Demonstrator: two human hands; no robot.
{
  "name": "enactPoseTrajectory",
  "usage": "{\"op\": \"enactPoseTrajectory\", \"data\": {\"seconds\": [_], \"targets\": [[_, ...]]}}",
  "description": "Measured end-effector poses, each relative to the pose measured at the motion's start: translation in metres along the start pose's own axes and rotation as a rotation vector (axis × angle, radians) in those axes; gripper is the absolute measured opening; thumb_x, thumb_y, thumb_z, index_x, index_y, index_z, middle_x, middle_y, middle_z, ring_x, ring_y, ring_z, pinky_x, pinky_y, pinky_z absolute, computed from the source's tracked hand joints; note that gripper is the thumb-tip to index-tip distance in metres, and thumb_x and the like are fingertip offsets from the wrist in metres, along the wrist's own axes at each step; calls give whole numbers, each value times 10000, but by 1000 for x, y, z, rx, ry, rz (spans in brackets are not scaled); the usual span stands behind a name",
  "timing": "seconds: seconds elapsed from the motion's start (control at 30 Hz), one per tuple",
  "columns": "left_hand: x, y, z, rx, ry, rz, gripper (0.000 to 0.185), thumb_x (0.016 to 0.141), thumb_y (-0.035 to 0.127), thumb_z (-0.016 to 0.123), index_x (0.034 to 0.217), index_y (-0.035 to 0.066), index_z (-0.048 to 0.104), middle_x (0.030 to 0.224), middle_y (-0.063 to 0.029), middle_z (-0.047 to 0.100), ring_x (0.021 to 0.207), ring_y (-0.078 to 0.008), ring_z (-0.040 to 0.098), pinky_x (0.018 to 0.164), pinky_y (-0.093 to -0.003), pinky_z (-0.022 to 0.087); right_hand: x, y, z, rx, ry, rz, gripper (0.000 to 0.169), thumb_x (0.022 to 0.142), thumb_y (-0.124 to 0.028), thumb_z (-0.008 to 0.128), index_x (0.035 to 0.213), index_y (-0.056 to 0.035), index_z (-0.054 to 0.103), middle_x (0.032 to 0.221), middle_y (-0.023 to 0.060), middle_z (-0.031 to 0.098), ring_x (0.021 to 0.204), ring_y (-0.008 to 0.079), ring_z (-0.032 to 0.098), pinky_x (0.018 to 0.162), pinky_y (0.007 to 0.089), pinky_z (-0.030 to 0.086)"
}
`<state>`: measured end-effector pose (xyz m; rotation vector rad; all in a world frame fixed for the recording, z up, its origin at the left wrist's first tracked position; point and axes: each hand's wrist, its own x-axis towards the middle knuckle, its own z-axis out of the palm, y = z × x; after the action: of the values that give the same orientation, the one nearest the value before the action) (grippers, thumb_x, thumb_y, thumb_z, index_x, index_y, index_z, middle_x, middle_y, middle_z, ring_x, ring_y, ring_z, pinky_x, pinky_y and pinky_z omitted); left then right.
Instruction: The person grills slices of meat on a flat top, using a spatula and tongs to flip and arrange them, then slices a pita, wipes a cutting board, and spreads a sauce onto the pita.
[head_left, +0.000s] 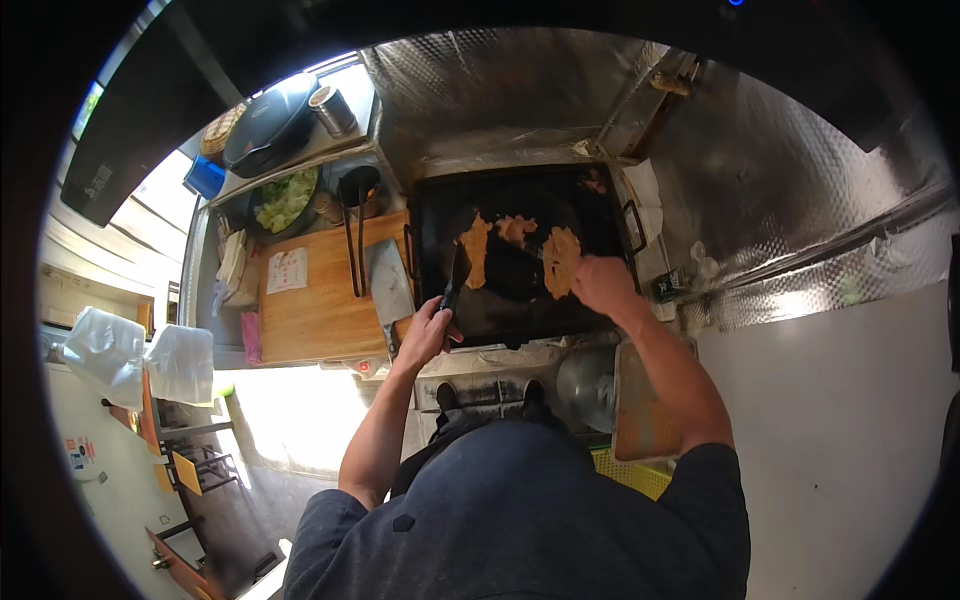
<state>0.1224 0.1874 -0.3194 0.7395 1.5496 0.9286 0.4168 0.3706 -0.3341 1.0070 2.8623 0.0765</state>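
A flat black griddle (517, 315) lies before me. My left hand (429, 334) grips a dark-handled spatula (454, 285), its blade beside the left flat piece of browned meat (475, 251). Over the griddle's right half, my right hand (606, 285) is closed in a fist at the edge of the right flat piece of meat (559, 262). A metal tool (535, 252) shows its edge just left of that piece; its handle is hidden by the meat and my hand. Between the two, farther back, sits a smaller torn piece of meat (516, 229).
Left of the griddle, a cleaver (389, 281) and black tongs (355, 259) rest on a wooden cutting board (322, 322). Behind the board stands a bowl of lettuce (286, 199). A metal tray (646, 420) is below my right forearm. Foil-covered walls (510, 90) enclose the griddle's back.
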Motion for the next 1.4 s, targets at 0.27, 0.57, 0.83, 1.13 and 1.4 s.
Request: {"op": "enactPoseTrajectory", "data": {"seconds": [0.27, 0.57, 0.83, 1.13, 1.4], "targets": [[19, -7, 4, -54, -30, -28, 450, 947, 257, 424, 1321, 8, 402, 678, -98, 645, 435, -101, 506, 400, -228, 372, -60, -58, 11, 377, -193, 217, 349, 810, -286, 618, 969, 19, 557, 784, 167, 634, 675, 328, 636, 596, 451, 528], [52, -2, 16, 269, 171, 215, 477, 898, 276, 495, 1297, 17, 480, 696, -120, 653, 555, -198, 613, 505, -317, 470, -35, -56, 10, 520, -149, 434, 352, 851, -272, 591, 991, 50, 566, 753, 175, 625, 671, 346, 623, 608, 457, 529], [39, 36, 18, 1070, 278, 454, 469, 808, 260, 601, 1259, 132, 572, 879, -174, 655, 822, -351, 642, 706, -439, 507, -25, -48, 12, 557, -76, 530, 313, 856, -263, 583, 933, 40, 605, 719, 164, 617, 660, 325, 621, 591, 454, 518], [38, 41, 20, 1144, 211, 439, 401, 798, 243, 596, 1187, 150, 628, 900, -169, 654, 857, -339, 644, 740, -435, 512, -36, -53, 14, 570, -121, 601, 322, 865, -250, 551, 975, 52, 580, 755, 181, 617, 668, 331, 619, 589, 450, 519], [49, 72, -11, 1272, 155, 345, 385, 729, 178, 617, 1108, 146, 678, 971, -144, 686, 933, -318, 642, 795, -413, 515, -35, -76, 18, 587, -117, 433, 314, 833, -278, 556, 910, 23, 608, 727, 185, 635, 675, 355, 629, 605, 471, 521]]}}
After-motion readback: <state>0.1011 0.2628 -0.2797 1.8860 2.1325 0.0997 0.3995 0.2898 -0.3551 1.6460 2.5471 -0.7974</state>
